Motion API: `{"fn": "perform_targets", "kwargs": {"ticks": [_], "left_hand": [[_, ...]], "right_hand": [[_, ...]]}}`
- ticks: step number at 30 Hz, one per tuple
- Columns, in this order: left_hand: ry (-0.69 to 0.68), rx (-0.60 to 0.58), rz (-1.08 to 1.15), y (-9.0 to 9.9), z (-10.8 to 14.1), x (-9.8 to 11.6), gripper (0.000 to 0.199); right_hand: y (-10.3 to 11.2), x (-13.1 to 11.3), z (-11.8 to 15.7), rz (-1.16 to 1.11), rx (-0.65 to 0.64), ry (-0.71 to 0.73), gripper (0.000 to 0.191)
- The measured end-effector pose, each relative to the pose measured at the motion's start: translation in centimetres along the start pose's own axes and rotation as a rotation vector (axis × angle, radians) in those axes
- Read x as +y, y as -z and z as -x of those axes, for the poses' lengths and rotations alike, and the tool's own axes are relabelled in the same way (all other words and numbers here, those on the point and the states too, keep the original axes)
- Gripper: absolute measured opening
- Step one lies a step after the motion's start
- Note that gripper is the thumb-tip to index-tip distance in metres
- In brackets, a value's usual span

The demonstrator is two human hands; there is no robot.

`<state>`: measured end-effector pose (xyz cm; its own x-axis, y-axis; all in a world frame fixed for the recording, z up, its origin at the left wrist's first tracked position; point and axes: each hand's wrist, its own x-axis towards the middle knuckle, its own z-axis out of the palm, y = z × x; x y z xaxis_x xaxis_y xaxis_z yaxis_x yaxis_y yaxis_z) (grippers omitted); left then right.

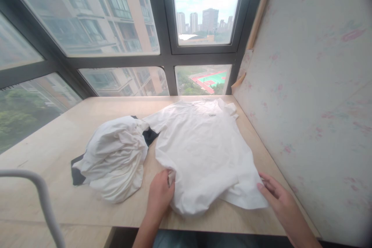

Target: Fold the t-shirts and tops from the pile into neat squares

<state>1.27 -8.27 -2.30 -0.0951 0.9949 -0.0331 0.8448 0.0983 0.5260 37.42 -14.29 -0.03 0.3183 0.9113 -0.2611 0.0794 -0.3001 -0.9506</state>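
A white T-shirt (206, 151) lies spread on the wooden surface, its collar toward the window and its hem toward me, with the lower part bunched and rumpled. My left hand (161, 190) is closed on the shirt's lower left edge, fingertips partly hidden by fabric. At the lower right edge, my right hand (274, 192) pinches the cloth between thumb and fingers. A small dark mark shows on the chest. Left of the shirt, a crumpled white garment with black parts (116, 155) lies in a heap, close to the shirt's left sleeve.
The light wooden surface (95, 108) runs back to dark-framed windows (200, 59). A floral-papered wall (305, 97) borders it on the right. A grey curved tube (39, 186) stands at the front left. The surface's front edge lies just below my hands.
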Motion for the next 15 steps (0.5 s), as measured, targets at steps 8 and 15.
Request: {"fn": "perform_targets", "kwargs": {"ticks": [8, 15], "left_hand": [[0.172, 0.108, 0.399, 3.1, 1.8, -1.0, 0.025], [0.47, 0.115, 0.868, 6.4, 7.1, -4.0, 0.048]], "right_hand": [[2.1, -0.5, -0.2, 0.02, 0.112, 0.008, 0.068], [6.0, -0.8, 0.8, 0.192, 0.388, 0.054, 0.062]]}}
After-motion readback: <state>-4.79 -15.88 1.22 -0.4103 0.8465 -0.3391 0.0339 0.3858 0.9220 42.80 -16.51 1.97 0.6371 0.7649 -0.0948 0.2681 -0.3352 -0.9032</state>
